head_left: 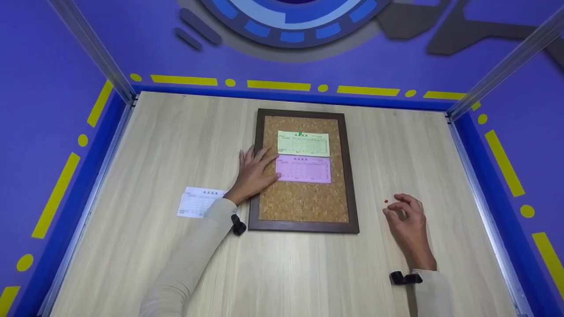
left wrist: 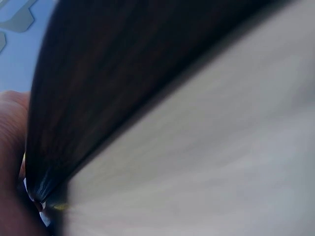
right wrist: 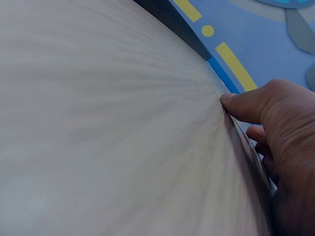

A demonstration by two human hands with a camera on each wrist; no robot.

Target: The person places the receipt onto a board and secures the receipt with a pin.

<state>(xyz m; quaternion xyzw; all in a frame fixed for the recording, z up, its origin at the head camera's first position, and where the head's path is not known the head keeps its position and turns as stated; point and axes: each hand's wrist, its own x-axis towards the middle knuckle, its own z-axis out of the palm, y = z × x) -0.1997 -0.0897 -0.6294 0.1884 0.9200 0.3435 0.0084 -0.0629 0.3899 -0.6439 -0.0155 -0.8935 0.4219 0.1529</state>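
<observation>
In the head view a brown-framed cork board (head_left: 304, 202) lies on the table, with a green slip (head_left: 303, 145) under a green pin (head_left: 300, 134). Directly below that slip lies a pink slip (head_left: 303, 170). The left hand (head_left: 253, 176) rests with spread fingers across the board's left edge, thumb and index fingertips at the left side of the pink slip. To the right of the board, a tiny red pin (head_left: 386, 201) is just off the fingertips of the right hand (head_left: 410, 226), whose thumb and fingers are bent and apart. The right wrist view shows the right hand (right wrist: 290, 128) low at the tabletop.
A white slip (head_left: 196, 203) lies left of the board, partly covered by the left forearm. The wooden table (head_left: 286, 273) is bordered by blue-purple walls with yellow marks and metal posts at the back corners.
</observation>
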